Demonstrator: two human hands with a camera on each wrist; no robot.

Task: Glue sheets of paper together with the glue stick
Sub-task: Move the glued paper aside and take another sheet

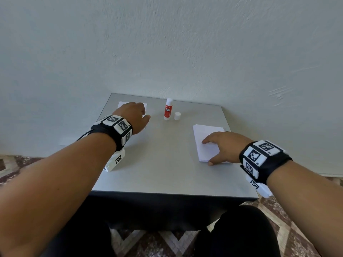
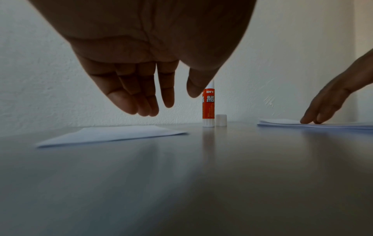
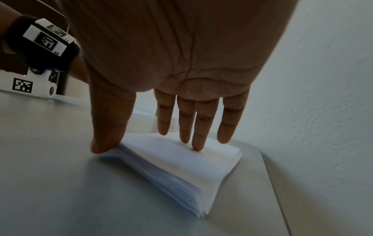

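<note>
A red and white glue stick (image 1: 168, 109) (image 2: 208, 105) stands upright and uncapped at the back middle of the grey table (image 1: 167, 164). Its white cap (image 1: 177, 116) (image 2: 221, 120) stands just to its right. A single white sheet (image 1: 123, 105) (image 2: 113, 134) lies at the back left, and my left hand (image 1: 136, 114) (image 2: 153, 99) hovers above it with relaxed straight fingers, holding nothing. A stack of white paper (image 1: 207, 143) (image 3: 181, 167) lies on the right. My right hand (image 1: 222, 147) (image 3: 153, 135) rests on it, fingertips (image 3: 197, 146) on the top sheet and thumb against the stack's near edge.
A pale plaster wall (image 1: 167, 43) rises directly behind the table. The table's right edge (image 3: 270, 183) runs close to the paper stack. Patterned floor (image 1: 157, 242) lies below the front edge, with my dark-clothed legs (image 1: 241, 234) beneath.
</note>
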